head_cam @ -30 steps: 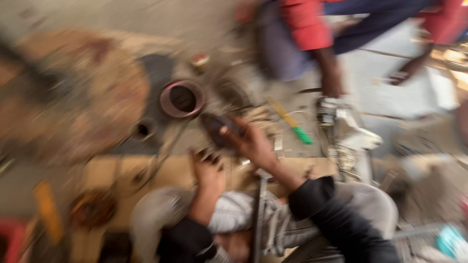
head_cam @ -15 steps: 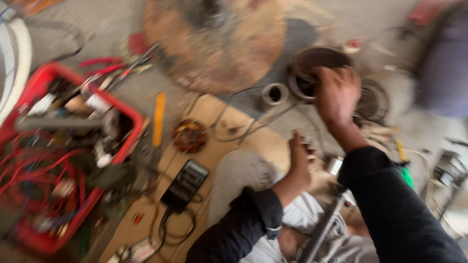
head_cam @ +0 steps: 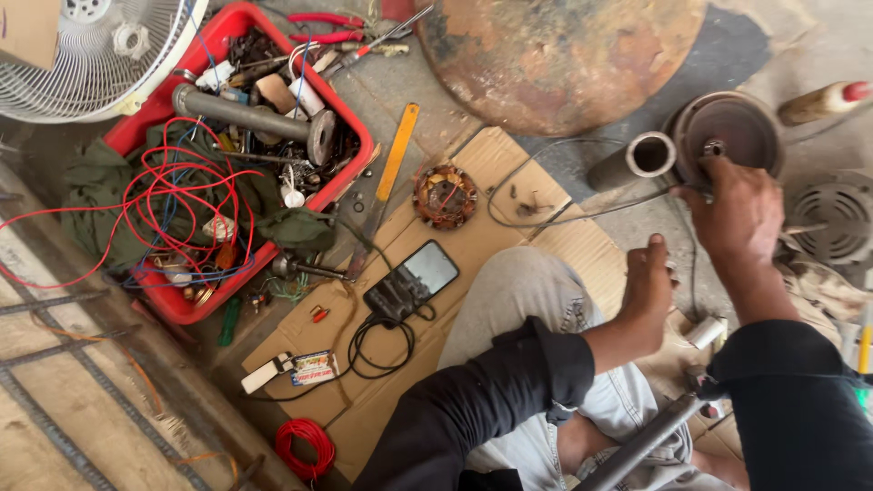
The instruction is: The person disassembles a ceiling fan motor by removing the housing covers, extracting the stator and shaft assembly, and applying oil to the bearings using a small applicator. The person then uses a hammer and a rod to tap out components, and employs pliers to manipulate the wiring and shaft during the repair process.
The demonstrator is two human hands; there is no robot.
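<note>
Rust-brown metal: round motor housing [head_cam: 725, 129] on the floor, lying under the fingertips of the right hand [head_cam: 738, 211], whose grip rests spread on its near rim, seemingly to steady it; whether it clamps anything I cannot tell. Grey pipe stub [head_cam: 637, 160] just left of that grip, touching the housing. Left hand [head_cam: 647, 284], fingers curled together, below and left of the housing, apart from it; contents hidden. Copper-wound stator [head_cam: 446, 195] on cardboard [head_cam: 473, 164], well left. Red crate [head_cam: 173, 300] farther left.
</note>
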